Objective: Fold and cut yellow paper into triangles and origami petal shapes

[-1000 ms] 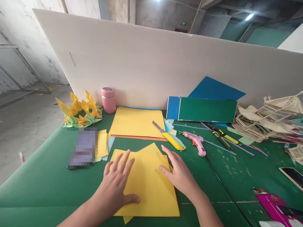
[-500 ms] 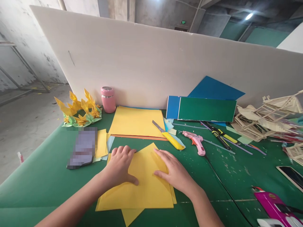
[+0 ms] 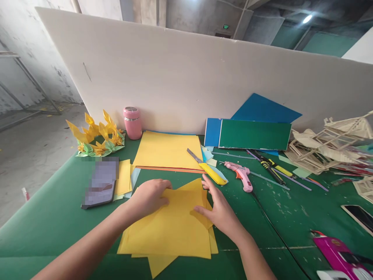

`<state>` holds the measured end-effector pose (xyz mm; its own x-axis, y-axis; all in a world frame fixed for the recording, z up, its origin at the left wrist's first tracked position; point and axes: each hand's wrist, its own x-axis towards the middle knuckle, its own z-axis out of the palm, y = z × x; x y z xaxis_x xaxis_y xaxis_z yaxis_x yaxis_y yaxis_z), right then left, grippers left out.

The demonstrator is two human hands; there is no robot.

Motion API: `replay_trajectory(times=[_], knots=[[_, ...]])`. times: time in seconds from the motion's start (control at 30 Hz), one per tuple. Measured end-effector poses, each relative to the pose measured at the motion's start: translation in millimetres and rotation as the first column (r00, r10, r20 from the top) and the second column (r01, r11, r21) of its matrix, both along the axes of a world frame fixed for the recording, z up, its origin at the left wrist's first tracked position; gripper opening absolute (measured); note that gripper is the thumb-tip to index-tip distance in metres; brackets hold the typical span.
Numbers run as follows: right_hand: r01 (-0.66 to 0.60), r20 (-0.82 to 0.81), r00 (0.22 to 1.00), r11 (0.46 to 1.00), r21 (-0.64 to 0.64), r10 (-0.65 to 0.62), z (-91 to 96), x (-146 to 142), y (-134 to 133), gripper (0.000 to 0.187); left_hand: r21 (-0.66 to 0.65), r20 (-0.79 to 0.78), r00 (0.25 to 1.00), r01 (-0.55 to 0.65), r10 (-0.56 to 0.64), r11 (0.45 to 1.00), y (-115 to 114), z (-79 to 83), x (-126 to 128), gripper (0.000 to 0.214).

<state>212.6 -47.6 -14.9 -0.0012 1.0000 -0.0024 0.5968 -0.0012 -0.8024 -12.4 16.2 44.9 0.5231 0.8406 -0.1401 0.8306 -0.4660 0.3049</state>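
Several sheets of yellow paper (image 3: 171,229) lie in a loose, overlapping stack in front of me, one turned so its corners stick out at top and bottom. My left hand (image 3: 151,197) grips the upper left edge of the top sheet, thumb above and curled fingers at the far edge. At the right side, my right hand (image 3: 220,214) has thumb and fingers apart; the thumb is over the paper and the fingertips are by its right edge. Beyond the hands lies a yellow-handled utility knife (image 3: 214,174), its blade over another yellow paper stack (image 3: 169,149).
A pink glue gun (image 3: 239,175) with a black cord lies to the right. At left are a phone (image 3: 101,182), a pink flask (image 3: 133,123) and a paper flower crown (image 3: 97,136). Stick models (image 3: 323,144) stand far right. A white board (image 3: 175,77) rises behind the green table (image 3: 52,221).
My left fingers have gone from spread over the paper to curled at its upper edge. The top sheet has shifted and now covers more of the turned sheet. My right hand moved slightly right.
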Motion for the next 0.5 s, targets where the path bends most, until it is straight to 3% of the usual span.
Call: replay_trajectory(times=[0.1,0.23,0.3,0.37,0.43,0.5], knots=[[0.044,-0.279,0.959,0.998,-0.033,-0.052,-0.3,2.5,1.1,0.078,0.064,0.162,0.987,0.007,-0.018,0.998,-2.9,6.4,-3.4,0.014],[0.078,-0.596,0.799,0.996,-0.038,-0.085,6.2,1.2,3.7,0.055,0.158,0.375,0.927,-0.091,0.026,0.983,4.3,7.9,-16.5,0.022],[0.196,-0.636,0.762,0.979,0.045,-0.123,8.8,0.4,4.1,0.046,0.171,0.513,0.847,-0.258,0.138,0.951,11.1,5.6,-26.2,0.04],[0.32,-0.634,0.76,0.932,0.173,-0.143,9.7,0.0,3.4,0.039,0.111,0.685,0.707,-0.34,0.176,0.934,15.0,3.4,-34.6,0.062],[0.376,-0.612,0.782,0.876,0.303,-0.123,9.7,-0.5,1.9,0.031,-0.008,0.805,0.579,-0.211,0.131,0.978,13.0,2.3,-38.9,0.073],[0.342,-0.575,0.815,0.855,0.389,-0.065,9.7,-1.3,0.7,0.023,-0.08,0.843,0.529,-0.059,0.099,0.995,5.9,1.5,-38.6,0.068]])
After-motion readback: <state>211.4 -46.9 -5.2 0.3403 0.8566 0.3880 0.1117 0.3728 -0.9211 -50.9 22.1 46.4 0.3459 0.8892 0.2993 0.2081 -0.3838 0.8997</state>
